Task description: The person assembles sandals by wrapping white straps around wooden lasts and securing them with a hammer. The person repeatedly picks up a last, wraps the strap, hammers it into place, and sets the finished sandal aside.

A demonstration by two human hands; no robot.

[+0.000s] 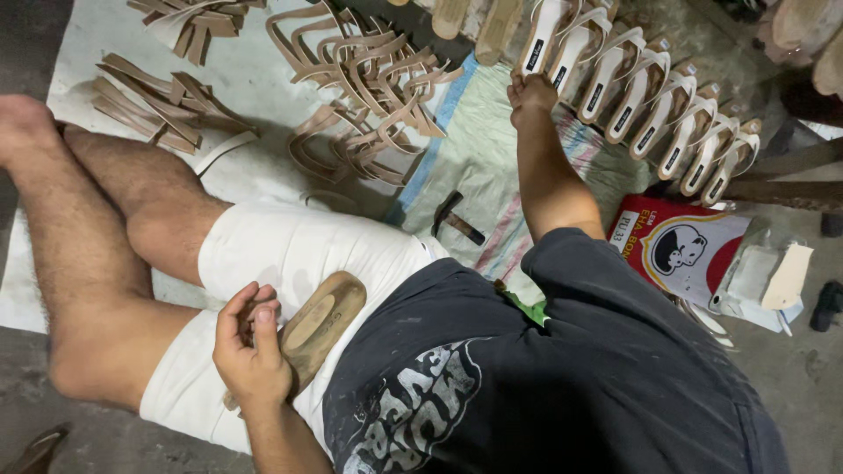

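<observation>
1. On the lap, the left hand (250, 347) is curling its fingers against a wooden shoe last (318, 323), its long axis slanting up-right.
2. Well apart, the right hand (529, 92) is closing fingers on a white sandal (540, 39) in the row.

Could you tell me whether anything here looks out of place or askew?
Nothing looks damaged or spilled. The tan straps lie in loose, tangled heaps, unlike the sandals standing in a neat row. A hammer lies loose on the striped mat. The left hand steadies a wooden shoe form on the lap; the right hand reaches the sandals.
</observation>
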